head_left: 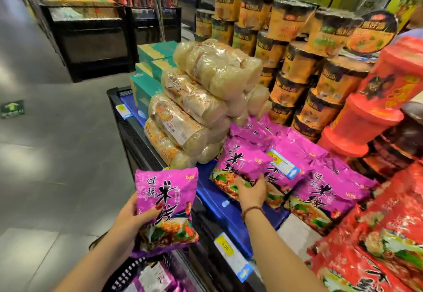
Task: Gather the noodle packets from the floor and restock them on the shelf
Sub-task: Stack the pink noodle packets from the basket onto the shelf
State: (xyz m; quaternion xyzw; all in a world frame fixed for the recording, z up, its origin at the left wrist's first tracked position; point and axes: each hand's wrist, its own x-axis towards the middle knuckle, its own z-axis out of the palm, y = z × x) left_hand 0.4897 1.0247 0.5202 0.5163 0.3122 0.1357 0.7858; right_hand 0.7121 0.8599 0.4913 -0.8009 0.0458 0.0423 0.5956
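Observation:
My left hand [128,219] grips a purple noodle packet [167,204] by its left edge, upright, in front of the shelf's blue-lined edge [219,202]. My right hand [251,189] holds the lower end of another purple packet [240,161], which lies on the shelf against a row of like purple packets [315,188]. A black basket [128,273] at the bottom holds more purple packets [153,278].
Clear bags of pale noodle cakes [194,108] are stacked left of the purple row, teal boxes [148,72] behind them. Orange cup noodles [297,62] and red tubs [377,99] stand behind; red packets [384,234] lie right. Grey aisle floor [57,154] stretches left.

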